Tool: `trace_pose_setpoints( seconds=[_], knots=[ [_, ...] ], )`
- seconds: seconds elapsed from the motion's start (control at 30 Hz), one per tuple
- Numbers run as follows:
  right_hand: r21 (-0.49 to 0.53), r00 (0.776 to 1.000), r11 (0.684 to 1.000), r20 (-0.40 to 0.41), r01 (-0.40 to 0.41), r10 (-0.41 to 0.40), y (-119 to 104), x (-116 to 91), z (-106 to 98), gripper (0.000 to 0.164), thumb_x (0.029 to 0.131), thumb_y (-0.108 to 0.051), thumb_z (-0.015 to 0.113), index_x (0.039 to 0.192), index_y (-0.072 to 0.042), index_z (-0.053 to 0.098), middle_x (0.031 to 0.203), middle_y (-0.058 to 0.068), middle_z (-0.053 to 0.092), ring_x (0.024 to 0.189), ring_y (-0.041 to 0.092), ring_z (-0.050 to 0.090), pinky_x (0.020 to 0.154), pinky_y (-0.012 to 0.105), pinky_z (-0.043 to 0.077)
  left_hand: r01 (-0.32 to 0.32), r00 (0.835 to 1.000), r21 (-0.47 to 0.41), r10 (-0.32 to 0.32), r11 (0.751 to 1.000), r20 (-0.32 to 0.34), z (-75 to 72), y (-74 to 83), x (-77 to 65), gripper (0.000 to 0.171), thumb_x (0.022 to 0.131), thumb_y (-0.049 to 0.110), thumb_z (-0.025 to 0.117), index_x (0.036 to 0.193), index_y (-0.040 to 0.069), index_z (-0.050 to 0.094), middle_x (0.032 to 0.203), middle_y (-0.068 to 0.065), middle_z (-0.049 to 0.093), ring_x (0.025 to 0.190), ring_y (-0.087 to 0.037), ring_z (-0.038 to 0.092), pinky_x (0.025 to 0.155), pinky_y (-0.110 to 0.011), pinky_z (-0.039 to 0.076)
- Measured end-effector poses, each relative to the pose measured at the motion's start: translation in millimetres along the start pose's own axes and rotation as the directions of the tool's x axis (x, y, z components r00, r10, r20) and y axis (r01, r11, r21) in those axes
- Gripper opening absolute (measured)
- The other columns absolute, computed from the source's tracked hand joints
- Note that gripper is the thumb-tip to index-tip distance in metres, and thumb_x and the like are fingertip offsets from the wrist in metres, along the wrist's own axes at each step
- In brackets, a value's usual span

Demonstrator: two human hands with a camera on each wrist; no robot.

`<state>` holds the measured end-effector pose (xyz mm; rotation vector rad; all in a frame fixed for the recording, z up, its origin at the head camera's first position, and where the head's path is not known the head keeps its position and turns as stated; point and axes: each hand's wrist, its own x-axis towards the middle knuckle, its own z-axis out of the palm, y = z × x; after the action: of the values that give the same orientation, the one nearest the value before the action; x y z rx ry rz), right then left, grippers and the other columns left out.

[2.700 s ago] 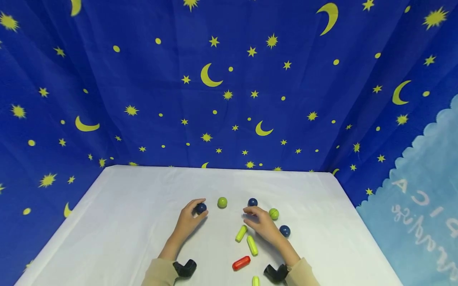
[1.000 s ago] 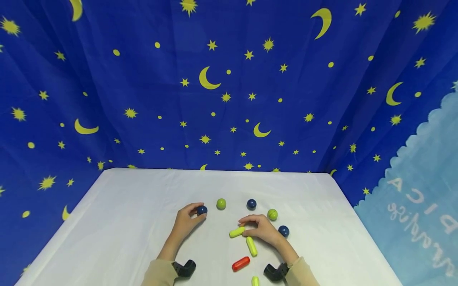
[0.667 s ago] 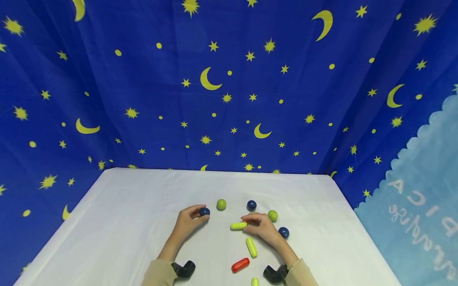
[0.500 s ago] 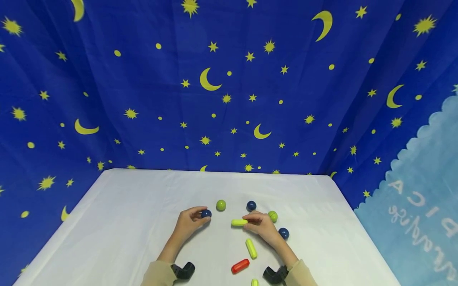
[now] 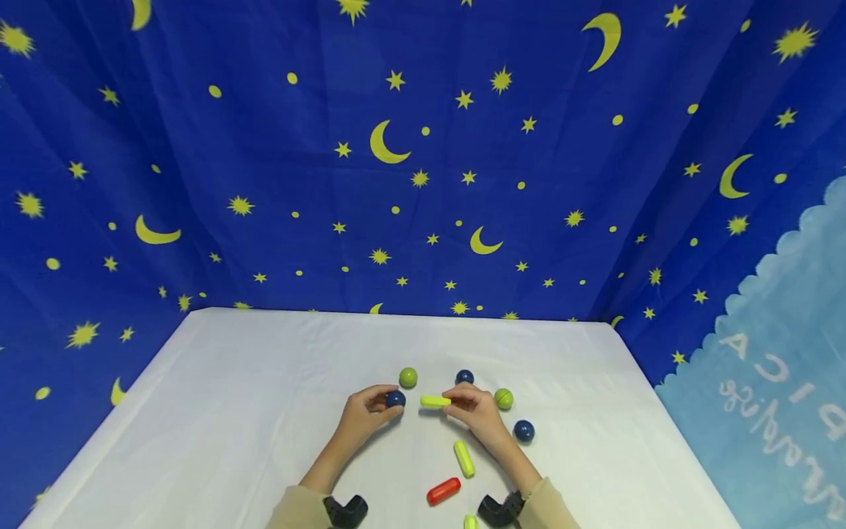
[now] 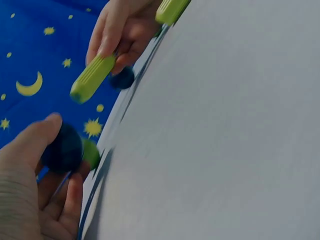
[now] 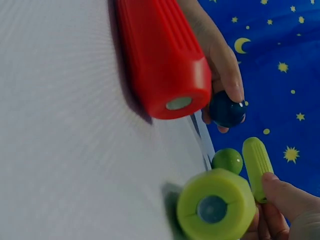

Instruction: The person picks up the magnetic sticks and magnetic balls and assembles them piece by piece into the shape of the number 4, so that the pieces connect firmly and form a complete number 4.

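Observation:
My left hand (image 5: 363, 413) holds a dark blue ball (image 5: 395, 399) between thumb and fingers, just left of the table's middle. Opposite it, my right hand (image 5: 479, 416) pinches one end of a yellow-green ribbed toy rod (image 5: 433, 402). The rod's free end points left at the ball, with a small gap between them. A shadow lies beneath the rod. In the left wrist view the held ball (image 6: 63, 149) partly hides a green ball (image 6: 91, 154). The right wrist view shows the rod (image 7: 257, 167) gripped near its lower end.
Behind the hands sit a green ball (image 5: 408, 378) and a blue ball (image 5: 465, 377). Right of my right hand are another green ball (image 5: 504, 399) and blue ball (image 5: 524, 430). Between the forearms lie yellow-green rods (image 5: 464, 459) and a red rod (image 5: 443, 491) on the white table (image 5: 251, 411).
My right hand has taken hold of a yellow-green rod, turned it sideways and moved it up and left. My left hand has moved right with the blue ball, narrowing the gap.

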<state>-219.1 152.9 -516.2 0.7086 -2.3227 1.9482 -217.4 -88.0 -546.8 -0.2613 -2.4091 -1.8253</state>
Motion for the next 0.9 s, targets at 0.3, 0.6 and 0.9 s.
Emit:
trace_pose_setpoints(
  seconds=[0.3, 0.6, 0.9],
  knots=[
    [-0.001, 1.0, 1.0, 0.001, -0.025, 0.025, -2, -1, 2, 0.025, 0.082, 0.005, 0.068, 0.104, 0.015, 0.064, 0.1, 0.03, 0.06, 0.087, 0.011, 0.061, 0.076, 0.015, 0.051, -0.011, 1.0, -0.004, 0.011, 1.0, 0.018, 9.1, 5.0, -1.9, 0.037, 0.077, 0.015, 0.078, 0.111, 0.003, 0.068, 0.106, -0.014, 0.068, 0.087, -0.006, 0.063, 0.075, -0.017, 0.052],
    [0.004, 0.999, 0.999, 0.006, -0.046, 0.046, -2, 0, 3, 0.025, 0.081, 0.004, 0.068, 0.104, 0.015, 0.064, 0.099, 0.031, 0.06, 0.088, 0.018, 0.062, 0.077, 0.015, 0.051, -0.032, 0.999, -0.027, 0.032, 0.999, 0.02, 14.3, 4.9, -0.8, 0.036, 0.077, 0.012, 0.078, 0.11, 0.001, 0.069, 0.108, -0.017, 0.067, 0.089, -0.012, 0.065, 0.077, -0.02, 0.053],
    [0.045, 0.999, 0.998, 0.024, -0.034, 0.033, 1, 0, 7, 0.026, 0.081, 0.006, 0.067, 0.104, 0.018, 0.062, 0.098, 0.035, 0.056, 0.088, 0.023, 0.061, 0.077, 0.015, 0.051, -0.047, 0.998, -0.039, 0.048, 0.998, 0.034, 15.1, 6.9, -2.3, 0.036, 0.078, 0.013, 0.078, 0.111, 0.001, 0.068, 0.108, -0.016, 0.067, 0.09, -0.015, 0.066, 0.078, -0.017, 0.052]
  ],
)
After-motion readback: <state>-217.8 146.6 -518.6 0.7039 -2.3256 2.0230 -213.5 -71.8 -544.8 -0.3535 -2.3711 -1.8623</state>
